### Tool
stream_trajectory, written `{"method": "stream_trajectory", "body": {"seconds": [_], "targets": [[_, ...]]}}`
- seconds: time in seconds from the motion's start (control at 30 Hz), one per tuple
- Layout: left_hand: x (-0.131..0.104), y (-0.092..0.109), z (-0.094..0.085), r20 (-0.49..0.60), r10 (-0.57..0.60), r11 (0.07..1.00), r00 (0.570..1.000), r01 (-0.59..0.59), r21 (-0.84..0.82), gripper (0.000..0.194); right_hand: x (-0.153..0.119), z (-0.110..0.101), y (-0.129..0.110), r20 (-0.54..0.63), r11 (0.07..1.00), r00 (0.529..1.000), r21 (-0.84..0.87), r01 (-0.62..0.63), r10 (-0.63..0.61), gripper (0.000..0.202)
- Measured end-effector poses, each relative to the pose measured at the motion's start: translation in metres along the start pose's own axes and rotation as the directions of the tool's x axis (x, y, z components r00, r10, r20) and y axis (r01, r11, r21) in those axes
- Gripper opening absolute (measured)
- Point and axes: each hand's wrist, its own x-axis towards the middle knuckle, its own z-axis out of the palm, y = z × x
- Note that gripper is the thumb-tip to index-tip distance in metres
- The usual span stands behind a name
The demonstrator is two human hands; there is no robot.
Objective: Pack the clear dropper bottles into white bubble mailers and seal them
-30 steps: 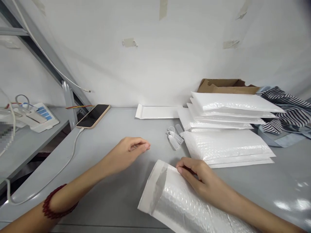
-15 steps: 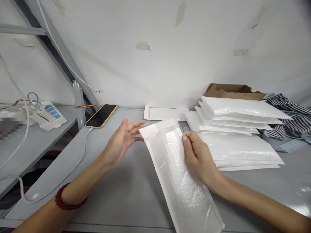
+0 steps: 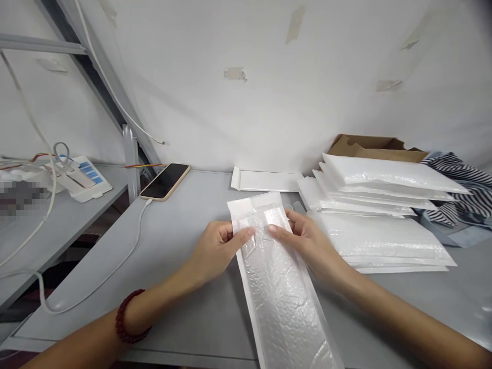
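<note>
A white bubble mailer slants across the front of the table, its flap end pointing away from me. My left hand grips its left edge just below the flap, thumb on top and fingers underneath. On the opposite edge my right hand holds it likewise, thumb pressing the bubbled face. The fingers beneath the mailer are partly hidden. To the right lies a stack of white bubble mailers, close to my right hand. Behind the held mailer, a flat white mailer lies against the wall.
A phone with a white charging cable lies at the left of the table. At the back right are an open cardboard box and striped cloth. A power strip sits on the lower left surface.
My left hand was open beside the mailer and now grips its left edge. The right hand has shifted its hold, its thumb now on the mailer's face. The mailer's flap end has lowered slightly.
</note>
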Motion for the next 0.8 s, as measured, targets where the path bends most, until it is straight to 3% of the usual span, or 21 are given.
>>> {"method": "stream_trajectory", "body": {"seconds": [0.13, 0.23, 0.33, 0.4, 0.47, 0.53, 0.6, 0.7, 0.8], "targets": [[-0.001, 0.006, 0.001, -0.023, 0.055, 0.998, 0.998, -0.055, -0.025, 0.026, -0.002, -0.006, 0.001, 0.054, 0.998, 0.998, 0.061, 0.024, -0.028, 0.024], [-0.004, 0.008, 0.002, -0.159, 0.147, 0.989, 0.976, -0.148, 0.006, 0.029, -0.004, -0.008, 0.002, 0.028, 0.997, 0.996, -0.007, 0.080, -0.080, 0.024], [-0.008, 0.008, 0.003, -0.275, 0.366, 0.917, 0.889, -0.293, 0.272, 0.040, -0.005, -0.007, 0.006, -0.005, 0.992, 0.994, -0.067, 0.105, -0.105, 0.033], [-0.010, 0.010, 0.002, -0.174, 0.453, 0.820, 0.875, -0.331, 0.467, 0.027, -0.005, -0.006, 0.009, -0.044, 0.988, 0.991, -0.092, 0.123, -0.127, 0.037], [-0.011, 0.013, -0.001, 0.006, 0.362, 0.804, 0.932, -0.315, 0.504, 0.020, -0.006, -0.003, 0.011, -0.088, 0.981, 0.983, -0.124, 0.150, -0.161, 0.040], [-0.010, 0.018, -0.004, 0.131, 0.232, 0.868, 0.964, -0.266, 0.419, 0.033, -0.007, -0.001, 0.012, -0.125, 0.972, 0.973, -0.157, 0.175, -0.195, 0.043], [-0.009, 0.022, -0.007, 0.113, 0.174, 0.914, 0.978, -0.204, 0.350, 0.034, -0.007, 0.002, 0.011, -0.149, 0.966, 0.965, -0.180, 0.187, -0.215, 0.044], [-0.007, 0.024, -0.010, 0.015, 0.140, 0.913, 0.990, -0.135, 0.385, 0.030, -0.007, 0.004, 0.010, -0.175, 0.965, 0.961, -0.192, 0.180, -0.214, 0.043], [-0.002, 0.020, -0.015, 0.128, 0.080, 0.959, 0.989, -0.111, 0.259, 0.028, -0.006, 0.003, 0.011, -0.192, 0.970, 0.962, -0.186, 0.160, -0.195, 0.040]]}}
